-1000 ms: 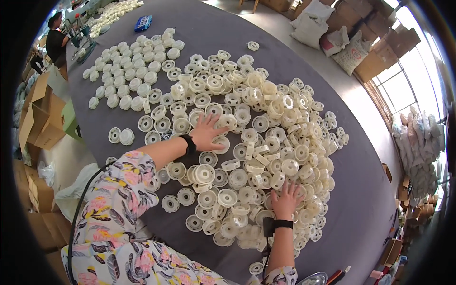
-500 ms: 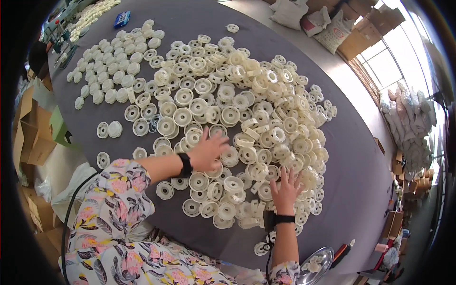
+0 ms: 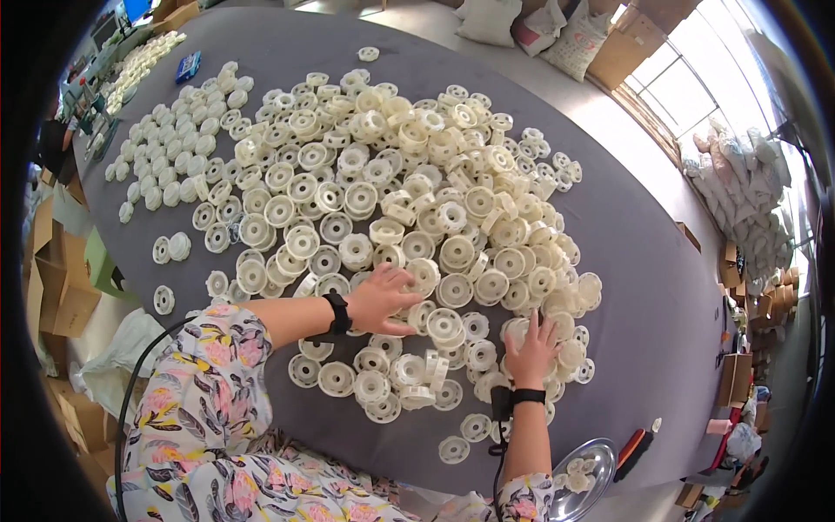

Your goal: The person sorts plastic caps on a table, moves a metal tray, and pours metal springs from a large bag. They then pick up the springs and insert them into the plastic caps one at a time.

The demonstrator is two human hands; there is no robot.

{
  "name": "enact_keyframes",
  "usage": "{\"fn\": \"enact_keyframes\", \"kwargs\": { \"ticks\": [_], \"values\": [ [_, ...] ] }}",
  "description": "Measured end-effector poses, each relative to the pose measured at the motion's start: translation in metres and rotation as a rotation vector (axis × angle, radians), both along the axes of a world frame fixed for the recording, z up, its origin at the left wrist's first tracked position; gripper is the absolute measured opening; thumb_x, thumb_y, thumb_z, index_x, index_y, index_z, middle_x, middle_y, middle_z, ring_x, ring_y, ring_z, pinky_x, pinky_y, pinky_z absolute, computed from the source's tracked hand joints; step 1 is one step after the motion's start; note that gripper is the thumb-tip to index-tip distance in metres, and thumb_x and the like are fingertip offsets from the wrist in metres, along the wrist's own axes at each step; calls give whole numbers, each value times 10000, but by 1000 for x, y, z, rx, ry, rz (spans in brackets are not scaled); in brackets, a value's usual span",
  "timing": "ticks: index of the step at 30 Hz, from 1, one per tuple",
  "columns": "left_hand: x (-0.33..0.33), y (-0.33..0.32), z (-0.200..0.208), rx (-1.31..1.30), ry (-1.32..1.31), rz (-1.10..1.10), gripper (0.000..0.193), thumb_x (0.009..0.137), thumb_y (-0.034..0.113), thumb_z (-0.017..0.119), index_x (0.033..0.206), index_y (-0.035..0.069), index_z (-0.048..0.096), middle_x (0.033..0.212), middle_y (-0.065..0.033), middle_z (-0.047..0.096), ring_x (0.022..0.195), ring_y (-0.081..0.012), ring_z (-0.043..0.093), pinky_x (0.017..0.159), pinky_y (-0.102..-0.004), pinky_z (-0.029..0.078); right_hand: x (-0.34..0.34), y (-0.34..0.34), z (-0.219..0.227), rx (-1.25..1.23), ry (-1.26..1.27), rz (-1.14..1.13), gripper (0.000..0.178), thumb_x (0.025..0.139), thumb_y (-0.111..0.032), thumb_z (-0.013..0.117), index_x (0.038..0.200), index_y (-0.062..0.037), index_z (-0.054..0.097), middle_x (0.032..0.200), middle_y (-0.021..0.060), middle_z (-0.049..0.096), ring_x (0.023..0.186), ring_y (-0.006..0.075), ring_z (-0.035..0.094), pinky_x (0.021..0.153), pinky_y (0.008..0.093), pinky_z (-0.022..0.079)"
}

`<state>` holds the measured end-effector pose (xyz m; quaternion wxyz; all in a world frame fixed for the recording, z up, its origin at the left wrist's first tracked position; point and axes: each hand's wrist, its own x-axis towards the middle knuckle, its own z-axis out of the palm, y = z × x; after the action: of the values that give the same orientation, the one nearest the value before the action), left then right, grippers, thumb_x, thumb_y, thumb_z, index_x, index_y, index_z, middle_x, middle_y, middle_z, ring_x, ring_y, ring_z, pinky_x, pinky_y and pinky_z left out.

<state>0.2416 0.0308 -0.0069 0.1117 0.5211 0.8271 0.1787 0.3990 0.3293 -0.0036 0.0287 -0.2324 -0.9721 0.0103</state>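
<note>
A wide heap of cream-white round plastic parts (image 3: 348, 198), ring-shaped with a hole in the middle, spreads over the grey tabletop (image 3: 635, 287). Across the near middle of the heap lies my left hand (image 3: 380, 302), fingers apart and pointing right, resting on several of the parts. My right hand (image 3: 531, 355) is at the heap's near right side, its fingers spread over the parts. Neither hand has closed round a part. Some parts under both palms are hidden.
Closed-looking white round pieces (image 3: 174, 143) stand in rows at the far left, near a blue packet (image 3: 188, 67). A metal bowl (image 3: 581, 474) with small white pieces sits at the near right beside a brush (image 3: 637, 454). Cardboard boxes (image 3: 65, 270) stand left of the table.
The parts around my hands have shifted and spread, with gaps opened in the near part of the heap. My left hand is slightly lower in view, and the whole view has turned a little.
</note>
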Motion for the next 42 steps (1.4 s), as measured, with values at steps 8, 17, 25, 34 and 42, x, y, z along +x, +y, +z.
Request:
{"fn": "enact_keyframes", "kwargs": {
  "ticks": [8, 17, 25, 34, 42],
  "values": [
    [-96, 108, 10, -199, 72, 514, 842, 716, 620, 523, 1405, 232, 234, 1462, -208, 66, 1355, -358, 63, 1050, -580, 21, -101, -7, 12, -59, 167, 156, 609, 810, -487, 528, 1338, -221, 382, 1390, 177, 310, 1331, 385, 149, 1019, 614, 82],
    [-62, 131, 4, 14, -77, -35, 647, 706, 441, 628, 1268, 171, 456, 1399, -208, 238, 1286, -409, 240, 1046, -558, 144, -164, 12, 17, -90, 172, 182, 622, 821, -511, 502, 1360, -241, 350, 1432, 167, 237, 1337, 407, 106, 1016, 623, 76],
    [-231, 87, 35, 47, 247, 552, 662, 723, 477, 614, 1291, 184, 442, 1372, -220, 283, 1279, -378, 254, 1051, -480, 198, -240, 5, 25, -69, 215, 207, 595, 823, -516, 494, 1345, -258, 373, 1441, 157, 220, 1346, 387, 88, 1021, 621, 73],
    [-317, 155, 36, -95, 173, 469, 774, 693, 609, 581, 1349, 264, 359, 1464, -157, 128, 1346, -384, 87, 1037, -609, 54, -355, -19, 18, 16, 163, 327, 662, 757, -531, 556, 1330, -247, 390, 1419, 104, 293, 1348, 365, 107, 1020, 631, 97],
    [-314, 143, 9, -147, 138, 230, 847, 713, 617, 557, 1389, 188, 280, 1449, -181, 174, 1312, -419, 184, 1068, -530, 84, -317, 50, 2, -61, 118, 188, 752, 687, -508, 644, 1331, -220, 384, 1413, 132, 290, 1326, 385, 171, 1015, 578, 205]
  ]
}}
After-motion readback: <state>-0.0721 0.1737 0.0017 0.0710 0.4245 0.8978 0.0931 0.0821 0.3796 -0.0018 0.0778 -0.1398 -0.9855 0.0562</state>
